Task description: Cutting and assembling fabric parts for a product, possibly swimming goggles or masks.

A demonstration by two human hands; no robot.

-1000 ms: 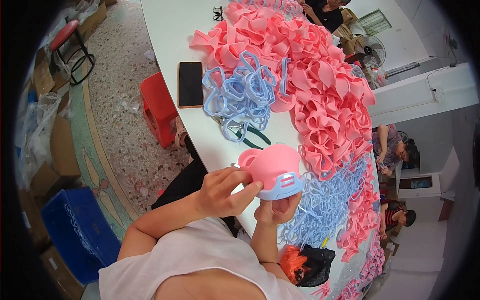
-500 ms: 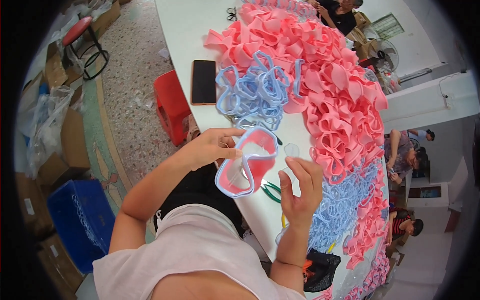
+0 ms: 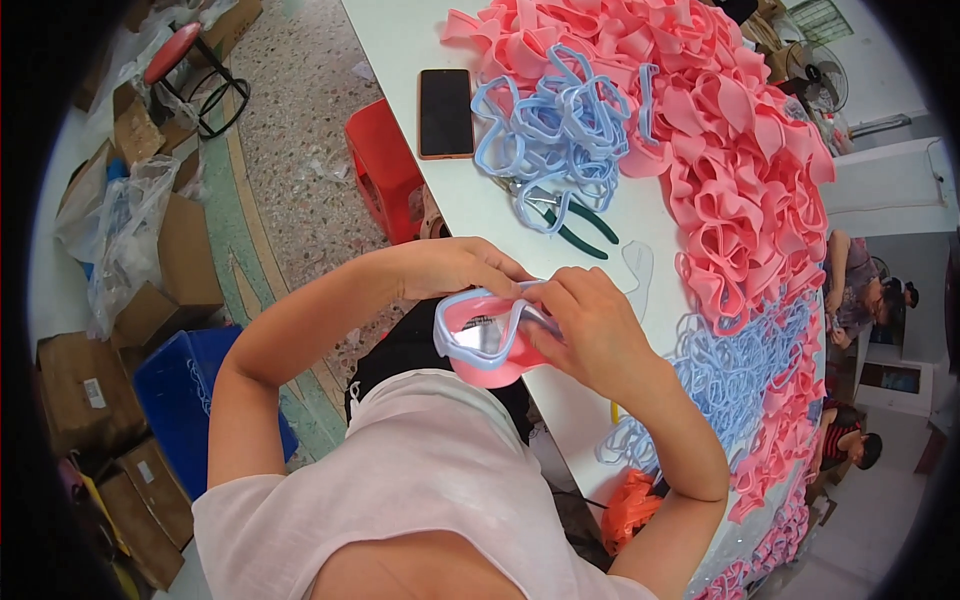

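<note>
Both hands are closed on a swim mask (image 3: pixel 490 374) with a pink soft skirt and a light blue frame, held over the table's near edge. My left hand (image 3: pixel 448 268) pinches its upper rim. Fingers of my right hand (image 3: pixel 592 325) wrap its right end, hiding much of that side. Just beyond lies a clear lens piece (image 3: pixel 638 272) on the white table. Pliers with dark green handles (image 3: pixel 578 236) rest by a small pile of light blue frames (image 3: pixel 565 125).
A large heap of pink skirts (image 3: pixel 745 170) covers the table's far side, with more blue frames (image 3: pixel 735 375) at right. A phone (image 3: pixel 446 112) lies near the edge. A red stool (image 3: pixel 385 165), blue bin (image 3: pixel 190 400) and orange bag (image 3: pixel 630 505) are around me. Other people sit farther off.
My right hand has come in from the right and taken hold of the mask, which is now tilted and turned. The view has shifted, so the table's things appear higher and further right.
</note>
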